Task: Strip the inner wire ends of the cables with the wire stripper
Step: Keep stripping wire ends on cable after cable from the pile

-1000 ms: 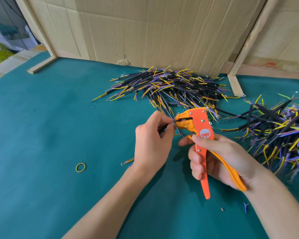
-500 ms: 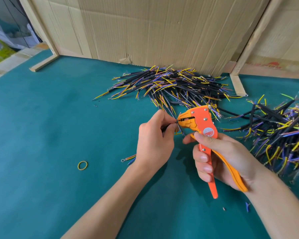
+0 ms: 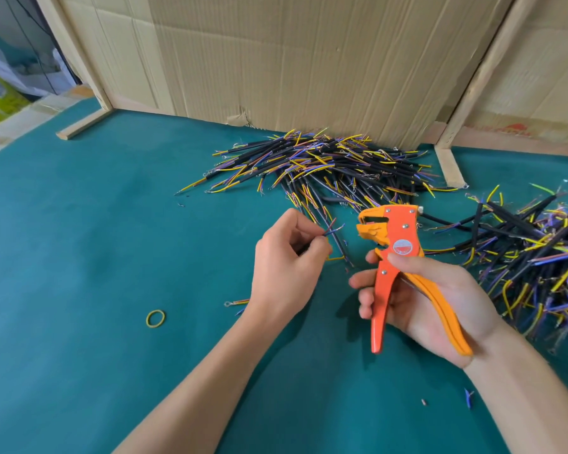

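Pinching one cable (image 3: pixel 312 244) between thumb and curled fingers, left hand (image 3: pixel 284 273) hovers mid-worktop, wire ends free. Right hand (image 3: pixel 430 296) grips wire stripper (image 3: pixel 394 253) handles loosely, fingers half-curled; its head sits just beside the wire ends, apart.

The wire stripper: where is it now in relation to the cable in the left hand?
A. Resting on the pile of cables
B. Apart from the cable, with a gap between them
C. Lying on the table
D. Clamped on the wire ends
B: the right hand holds the wire stripper up off the table, and green mat shows between its head and the cable pinched in the left hand.
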